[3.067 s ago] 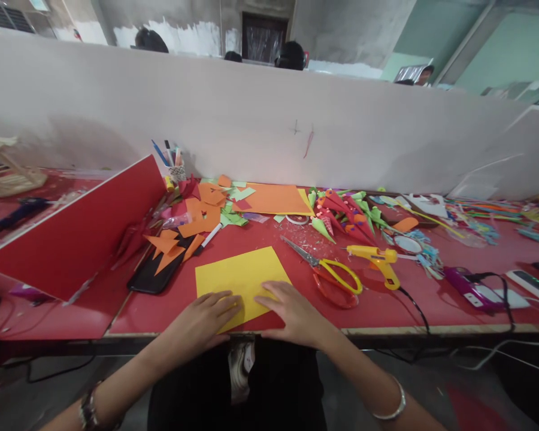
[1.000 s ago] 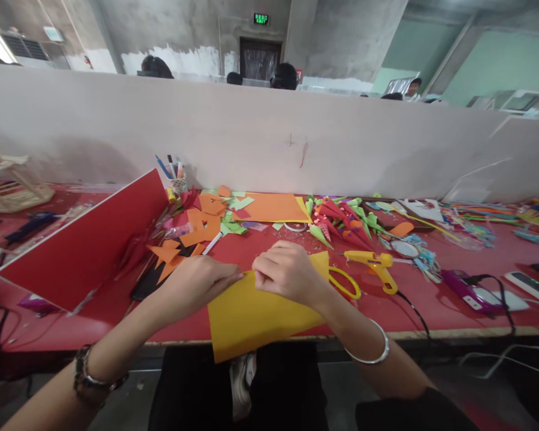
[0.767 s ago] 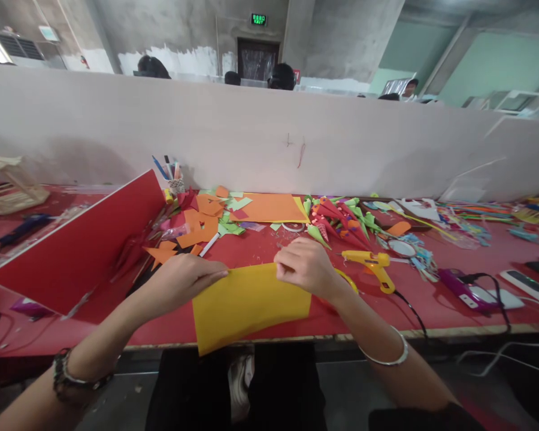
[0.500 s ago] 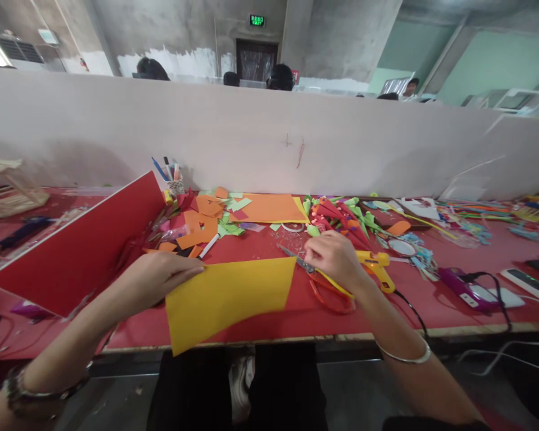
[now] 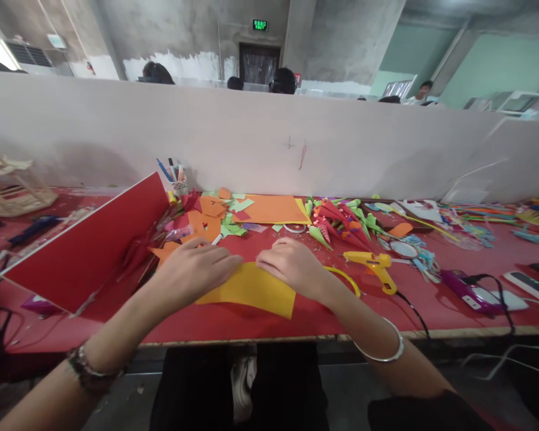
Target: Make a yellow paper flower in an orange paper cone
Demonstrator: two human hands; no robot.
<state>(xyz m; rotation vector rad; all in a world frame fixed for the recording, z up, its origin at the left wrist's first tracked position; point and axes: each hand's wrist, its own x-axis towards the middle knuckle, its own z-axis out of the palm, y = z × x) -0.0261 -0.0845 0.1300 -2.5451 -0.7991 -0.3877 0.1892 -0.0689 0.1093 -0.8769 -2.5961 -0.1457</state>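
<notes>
A yellow craft sheet (image 5: 251,291) hangs above the front of the red table, its lower edge curving. My left hand (image 5: 195,269) grips it near the upper left, fingers closed and thumb along the edge. Close beside it, my right hand (image 5: 291,263) pinches the same upper edge, fingertips partly hidden. Behind my right wrist, the scissors show only a yellow handle loop (image 5: 348,280); their blades are hidden. To the right of that hand lies a yellow glue gun (image 5: 372,261) on its side, nozzle pointing left.
A red board (image 5: 94,245) leans at the left. Orange sheets (image 5: 273,208), paper scraps (image 5: 211,209) and a pile of red and green cones (image 5: 341,220) line the back, beside a pen cup (image 5: 177,185). A purple power strip (image 5: 465,291) and cables lie right. A white partition (image 5: 233,137) stands behind.
My right hand has left the scissors and moved left to grip the yellow sheet. My left hand has moved right, bringing both hands close together. The sheet has shifted right.
</notes>
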